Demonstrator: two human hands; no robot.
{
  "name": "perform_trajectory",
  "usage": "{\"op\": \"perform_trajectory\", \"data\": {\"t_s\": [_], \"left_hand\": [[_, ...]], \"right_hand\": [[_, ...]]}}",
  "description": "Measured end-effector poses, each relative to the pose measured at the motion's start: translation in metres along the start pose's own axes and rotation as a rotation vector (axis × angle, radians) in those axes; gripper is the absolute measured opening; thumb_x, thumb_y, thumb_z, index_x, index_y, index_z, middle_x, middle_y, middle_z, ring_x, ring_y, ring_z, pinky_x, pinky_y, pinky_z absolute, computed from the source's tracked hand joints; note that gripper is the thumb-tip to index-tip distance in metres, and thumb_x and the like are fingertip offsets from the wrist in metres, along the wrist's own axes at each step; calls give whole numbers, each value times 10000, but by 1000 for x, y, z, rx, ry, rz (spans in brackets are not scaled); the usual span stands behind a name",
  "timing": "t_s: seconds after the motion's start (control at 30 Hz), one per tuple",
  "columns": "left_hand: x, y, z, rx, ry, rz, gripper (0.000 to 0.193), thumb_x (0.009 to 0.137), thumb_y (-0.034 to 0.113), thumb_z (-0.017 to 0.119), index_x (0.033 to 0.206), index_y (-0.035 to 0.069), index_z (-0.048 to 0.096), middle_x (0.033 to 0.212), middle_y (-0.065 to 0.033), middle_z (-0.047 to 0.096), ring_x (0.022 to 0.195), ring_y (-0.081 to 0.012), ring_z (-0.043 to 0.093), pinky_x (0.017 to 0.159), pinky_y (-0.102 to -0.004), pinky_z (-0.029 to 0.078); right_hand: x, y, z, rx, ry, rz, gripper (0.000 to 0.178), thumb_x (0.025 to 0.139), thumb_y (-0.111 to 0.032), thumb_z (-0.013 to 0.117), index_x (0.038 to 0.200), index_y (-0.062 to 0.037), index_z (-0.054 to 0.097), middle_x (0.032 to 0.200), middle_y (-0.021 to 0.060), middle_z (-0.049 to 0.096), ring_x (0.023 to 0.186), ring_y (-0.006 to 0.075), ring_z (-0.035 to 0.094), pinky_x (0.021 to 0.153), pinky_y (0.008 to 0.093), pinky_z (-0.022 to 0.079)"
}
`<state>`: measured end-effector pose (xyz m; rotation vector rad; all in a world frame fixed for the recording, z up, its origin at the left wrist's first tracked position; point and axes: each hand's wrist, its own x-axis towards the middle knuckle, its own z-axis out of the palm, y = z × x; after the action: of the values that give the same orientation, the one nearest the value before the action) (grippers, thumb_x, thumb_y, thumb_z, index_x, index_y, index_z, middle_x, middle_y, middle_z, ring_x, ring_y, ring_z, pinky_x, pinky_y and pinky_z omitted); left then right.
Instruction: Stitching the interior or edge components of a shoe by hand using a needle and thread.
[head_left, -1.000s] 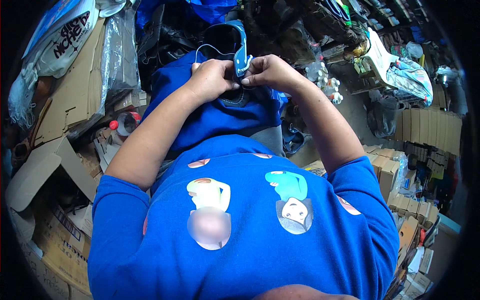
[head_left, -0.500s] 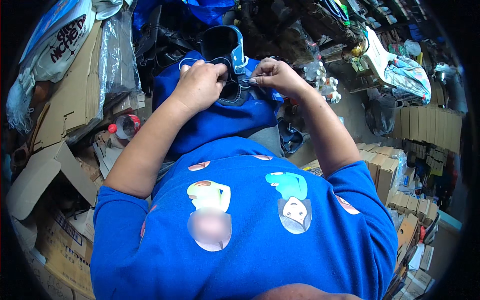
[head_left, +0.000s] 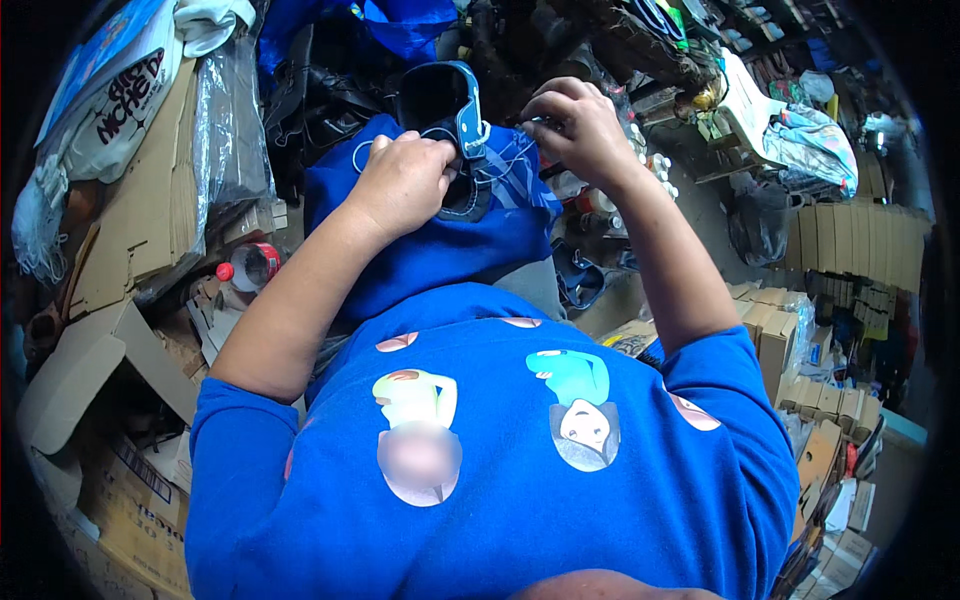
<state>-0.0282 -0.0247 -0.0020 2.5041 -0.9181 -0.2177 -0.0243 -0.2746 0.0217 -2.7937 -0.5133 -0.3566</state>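
Note:
A dark sandal [head_left: 470, 130] with a blue strap and pale stitching along its edge rests on blue cloth [head_left: 400, 265] over my lap. The curled fingers of my left hand [head_left: 403, 180] grip its left side, and their tips are partly hidden. Beside that hand a loop of pale thread [head_left: 357, 158] lies over the cloth. Up and right of the sandal, apart from it, is my right hand [head_left: 583, 130], its fingers pinched together. Thin thread [head_left: 505, 172] runs from the sandal toward these fingers; whether they also hold a needle is too small to tell.
Flattened cardboard [head_left: 150, 200] and a red-capped bottle [head_left: 250, 266] are to the left. Several small white-capped bottles [head_left: 658, 168] stand beyond my right forearm. A white chair [head_left: 748, 105] with cloth on it is farther right, near stacked cardboard [head_left: 850, 245]. Another dark sandal [head_left: 580, 275] lies right of my lap.
My right hand has moved up and right, away from the sandal, drawing thread out. My left hand stays on the sandal, shifted slightly lower.

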Motion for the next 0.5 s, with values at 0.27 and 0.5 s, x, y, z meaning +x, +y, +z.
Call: {"op": "perform_trajectory", "data": {"t_s": [0.27, 0.5], "left_hand": [[-12, -16, 7, 52, 199, 230, 50, 802, 108, 584, 845, 85, 596, 806, -72, 601, 846, -268, 552, 733, -405, 380], [-58, -39, -18, 250, 252, 161, 64, 790, 83, 587, 852, 92, 571, 782, -63, 569, 830, -262, 535, 734, -386, 378]], "right_hand": [[5, -46, 9, -187, -421, -424, 128, 784, -147, 576, 904, -173, 612, 736, 16, 620, 845, 220, 612, 783, 372, 406], [-16, 18, -4, -132, -341, -235, 74, 785, -118, 618, 847, -134, 581, 755, 53, 606, 820, 272, 583, 878, 400, 405]]}}
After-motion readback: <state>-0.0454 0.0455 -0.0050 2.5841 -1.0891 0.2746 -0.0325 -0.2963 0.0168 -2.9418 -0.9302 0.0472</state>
